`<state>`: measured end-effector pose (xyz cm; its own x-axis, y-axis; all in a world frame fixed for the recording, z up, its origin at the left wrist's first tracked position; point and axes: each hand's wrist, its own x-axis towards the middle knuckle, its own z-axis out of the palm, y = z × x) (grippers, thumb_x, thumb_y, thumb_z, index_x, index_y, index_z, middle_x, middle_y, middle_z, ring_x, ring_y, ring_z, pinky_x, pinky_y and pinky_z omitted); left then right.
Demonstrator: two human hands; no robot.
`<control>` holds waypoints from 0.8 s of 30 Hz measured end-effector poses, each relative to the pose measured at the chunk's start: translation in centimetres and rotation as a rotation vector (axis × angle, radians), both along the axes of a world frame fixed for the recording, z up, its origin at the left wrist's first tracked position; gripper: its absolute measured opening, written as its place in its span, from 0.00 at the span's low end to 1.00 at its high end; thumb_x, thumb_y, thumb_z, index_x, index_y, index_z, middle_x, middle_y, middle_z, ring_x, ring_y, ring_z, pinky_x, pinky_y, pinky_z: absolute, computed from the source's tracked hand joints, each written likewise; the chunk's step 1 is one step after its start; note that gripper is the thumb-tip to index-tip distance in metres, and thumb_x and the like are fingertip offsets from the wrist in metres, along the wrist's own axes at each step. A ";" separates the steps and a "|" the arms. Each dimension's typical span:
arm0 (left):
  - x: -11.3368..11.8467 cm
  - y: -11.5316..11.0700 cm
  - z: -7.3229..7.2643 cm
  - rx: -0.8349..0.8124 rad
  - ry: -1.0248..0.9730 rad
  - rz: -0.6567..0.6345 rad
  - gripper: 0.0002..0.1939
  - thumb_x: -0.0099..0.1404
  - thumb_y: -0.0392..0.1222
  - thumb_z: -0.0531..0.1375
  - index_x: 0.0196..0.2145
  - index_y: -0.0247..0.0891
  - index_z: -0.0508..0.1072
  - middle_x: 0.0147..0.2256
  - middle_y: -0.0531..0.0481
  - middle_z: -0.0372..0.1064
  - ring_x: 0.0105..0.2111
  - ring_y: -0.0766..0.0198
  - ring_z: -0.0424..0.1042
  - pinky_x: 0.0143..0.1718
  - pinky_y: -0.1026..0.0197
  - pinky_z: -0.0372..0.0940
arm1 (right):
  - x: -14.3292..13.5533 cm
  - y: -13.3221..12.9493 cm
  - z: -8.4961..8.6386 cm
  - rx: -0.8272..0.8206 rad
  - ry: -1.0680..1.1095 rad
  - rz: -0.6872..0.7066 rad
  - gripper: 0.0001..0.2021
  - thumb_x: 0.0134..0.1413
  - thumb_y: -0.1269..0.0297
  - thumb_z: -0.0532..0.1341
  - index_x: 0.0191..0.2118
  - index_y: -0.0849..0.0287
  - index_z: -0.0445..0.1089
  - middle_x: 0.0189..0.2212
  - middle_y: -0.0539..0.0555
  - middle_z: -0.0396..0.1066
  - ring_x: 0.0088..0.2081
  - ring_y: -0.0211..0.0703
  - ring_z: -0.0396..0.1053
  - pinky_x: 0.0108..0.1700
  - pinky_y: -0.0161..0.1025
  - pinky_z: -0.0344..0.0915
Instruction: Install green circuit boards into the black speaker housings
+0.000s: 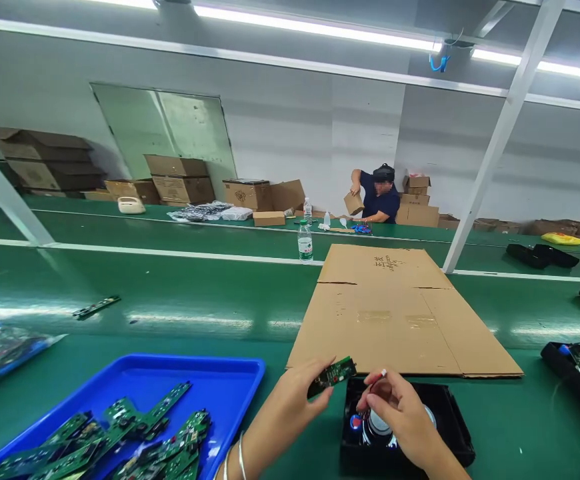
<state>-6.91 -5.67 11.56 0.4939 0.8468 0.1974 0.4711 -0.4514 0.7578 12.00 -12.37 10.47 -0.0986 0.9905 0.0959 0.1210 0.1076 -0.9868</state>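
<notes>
My left hand (297, 390) grips a narrow green circuit board (333, 377) between thumb and fingers, tilted up above the bench. Close beside it, my right hand (400, 410) pinches a small white wire connector (382, 375) with red and dark wires. The connector and the board are apart. Under my right hand stands an open black plastic housing (453, 417). Inside it show a round silver part (379, 425), which looks like a speaker, and a small blue-and-red piece (355, 421); my hand hides part of the inside.
A blue tray (195, 363) with several circuit boards is at left, near a plastic bag of boards (5, 350). One board (96, 307) lies farther back. Flat cardboard (395, 340) lies ahead, a bottle (305, 241) behind it. Another black housing (577, 373) is at right. A person (380, 193) works across.
</notes>
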 end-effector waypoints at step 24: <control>3.0 -2.6 -0.6 -0.899 -0.677 -0.099 0.27 0.47 0.52 0.66 0.43 0.39 0.69 0.41 0.46 0.64 0.33 0.64 0.65 0.35 0.60 0.66 | -2.5 0.4 -2.6 0.628 -0.672 -0.383 0.14 0.60 0.68 0.45 0.28 0.59 0.65 0.23 0.50 0.63 0.26 0.35 0.57 0.29 0.32 0.51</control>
<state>-3.91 -8.22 10.95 0.5897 0.7795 -0.2113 -0.1677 0.3741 0.9121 9.50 -12.02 7.86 -0.0086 0.7551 0.6555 0.7693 0.4238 -0.4781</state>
